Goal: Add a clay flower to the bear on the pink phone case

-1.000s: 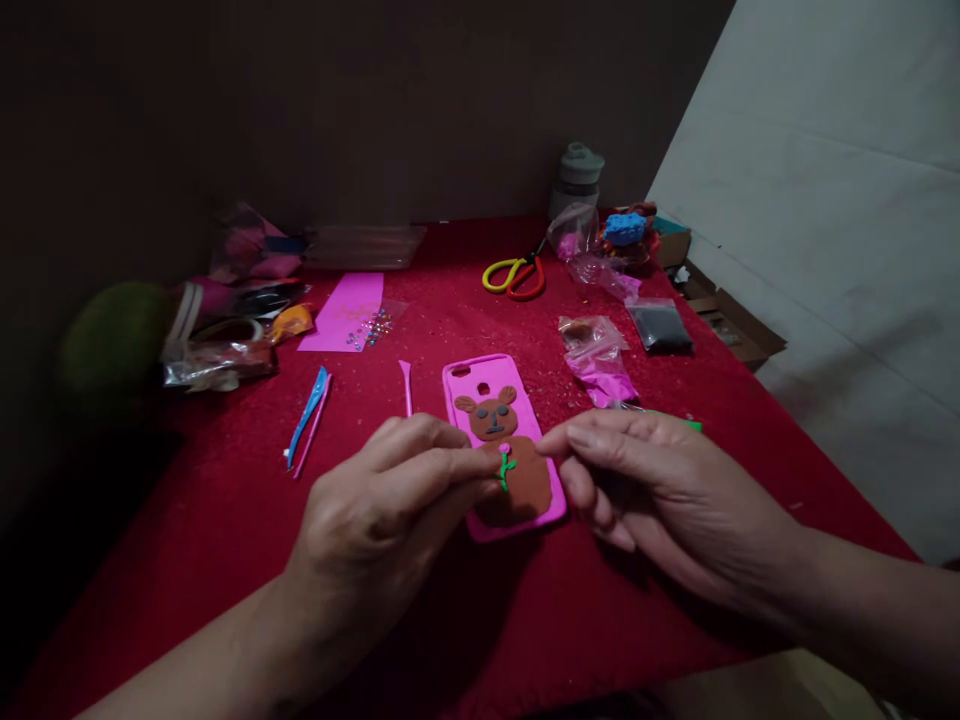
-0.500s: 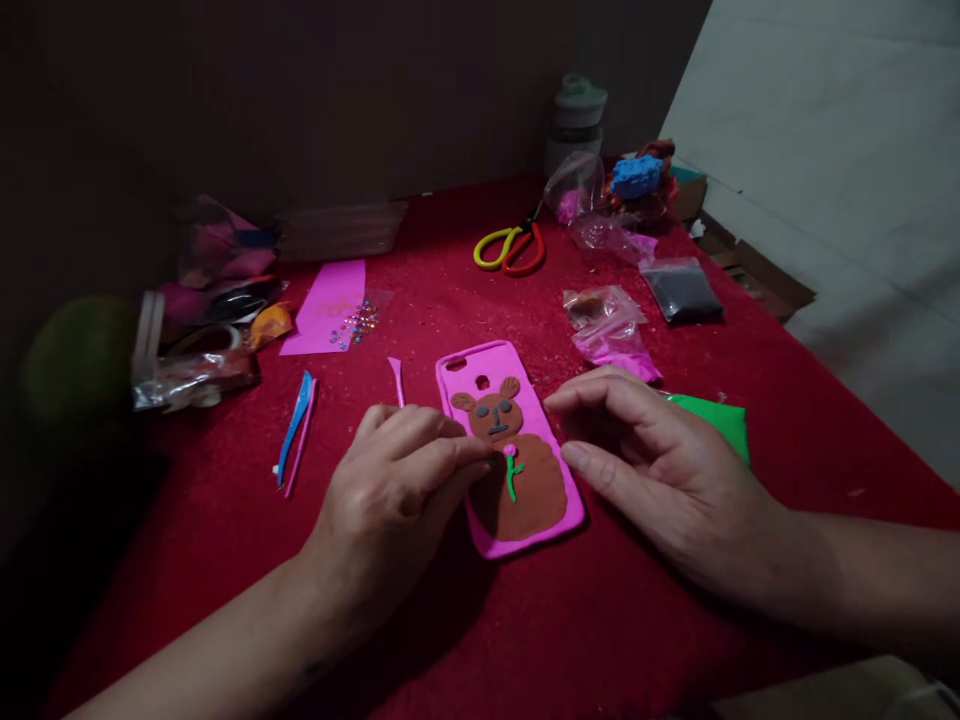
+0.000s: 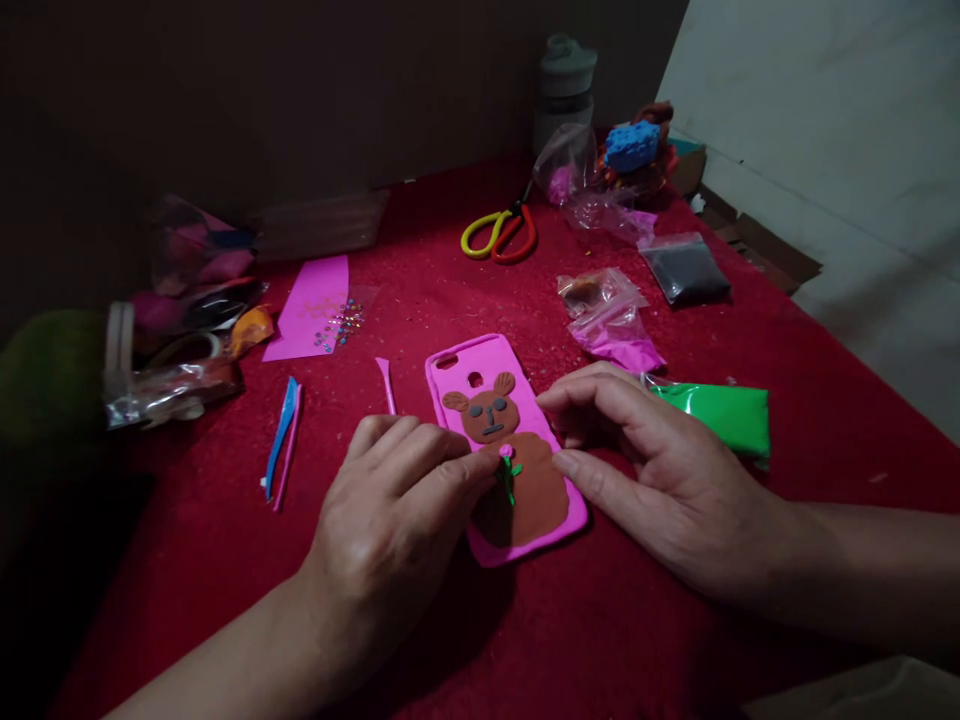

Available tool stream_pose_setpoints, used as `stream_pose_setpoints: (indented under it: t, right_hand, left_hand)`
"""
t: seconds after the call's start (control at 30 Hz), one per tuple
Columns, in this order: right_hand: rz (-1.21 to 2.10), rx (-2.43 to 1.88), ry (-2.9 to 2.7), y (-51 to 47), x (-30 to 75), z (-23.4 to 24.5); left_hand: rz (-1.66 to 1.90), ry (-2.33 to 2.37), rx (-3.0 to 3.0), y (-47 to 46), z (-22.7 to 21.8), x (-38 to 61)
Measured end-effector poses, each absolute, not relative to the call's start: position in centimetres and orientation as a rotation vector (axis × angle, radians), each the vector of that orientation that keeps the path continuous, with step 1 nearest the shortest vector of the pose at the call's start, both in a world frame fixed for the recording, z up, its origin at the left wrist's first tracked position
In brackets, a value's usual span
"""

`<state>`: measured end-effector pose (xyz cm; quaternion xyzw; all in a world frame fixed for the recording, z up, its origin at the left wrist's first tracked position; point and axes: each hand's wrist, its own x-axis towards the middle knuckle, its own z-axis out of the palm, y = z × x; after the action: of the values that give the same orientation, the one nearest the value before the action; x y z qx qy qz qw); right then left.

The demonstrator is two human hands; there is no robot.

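Observation:
A pink phone case [image 3: 457,372] lies flat on the red cloth [image 3: 570,620]. On it sits a brown clay bear [image 3: 491,415] with a small pink flower on a green stem [image 3: 510,478]. My left hand [image 3: 397,510] is curled, its fingertips pinched at the green stem; whether they hold anything is too small to see. My right hand [image 3: 652,470] rests at the case's right edge with curved, parted fingers holding nothing, touching the rim. A green clay bag [image 3: 724,415] lies just behind it.
Blue and pink modelling tools [image 3: 283,440] and a pink stick [image 3: 386,384] lie left of the case. Scissors [image 3: 501,233], bags of pink [image 3: 619,340] and black [image 3: 684,270] clay, blue clay [image 3: 631,145], a jar [image 3: 562,85], pink paper with gems [image 3: 315,318], and bagged supplies [image 3: 172,340] ring the cloth.
The view shifted, so everything sits lower in frame. My right hand drew back to the case's right edge, uncovering the green bag. My left fingertips stay at the green stem.

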<state>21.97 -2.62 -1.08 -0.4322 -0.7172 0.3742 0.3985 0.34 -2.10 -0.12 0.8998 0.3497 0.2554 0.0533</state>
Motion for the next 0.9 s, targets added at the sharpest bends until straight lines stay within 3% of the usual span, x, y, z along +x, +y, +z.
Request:
stream_pose_setpoints:
  t: [0.9]
  right_hand:
    - [0.983, -1.132, -1.824, -2.45, 21.91, -1.12]
  left_hand:
    - [0.826, 1.072, 2.750, -2.03, -0.52, 0.56]
